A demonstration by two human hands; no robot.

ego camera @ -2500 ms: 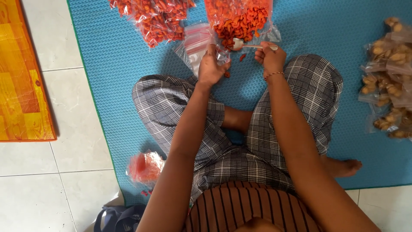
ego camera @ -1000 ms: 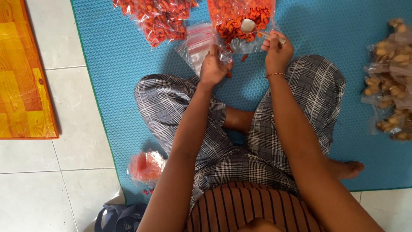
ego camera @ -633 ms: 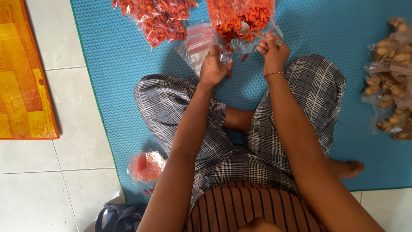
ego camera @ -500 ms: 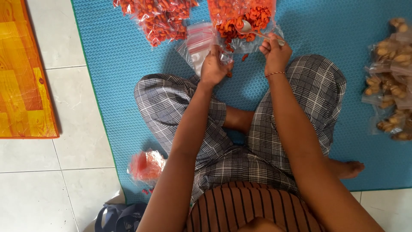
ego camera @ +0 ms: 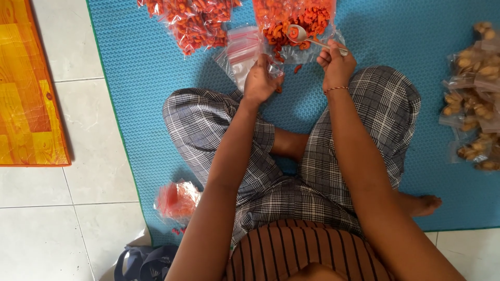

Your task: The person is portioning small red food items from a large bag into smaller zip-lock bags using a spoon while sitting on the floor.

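Orange-red snack pieces fill the large clear bag (ego camera: pixel 294 21) at the top of the blue mat (ego camera: pixel 156 104). Change noted: a second ago the spoon (ego camera: pixel 299 34) lay bowl-down among the pieces; now it sits lifted with a few pieces in its bowl, so a scoop looks loaded. My right hand (ego camera: pixel 336 65) pinches the spoon handle, fingers pressed together. My left hand (ego camera: pixel 260 80) is closed on the rim of a small clear zip bag (ego camera: pixel 240 52), red strip along its mouth, just beside the large bag. Second orange-filled bag (ego camera: pixel 190 23) upper left. Small filled red pouch (ego camera: pixel 176 200) near my left knee. Pile of clear packets of tan nuts (ego camera: pixel 474 99) at right, well apart.
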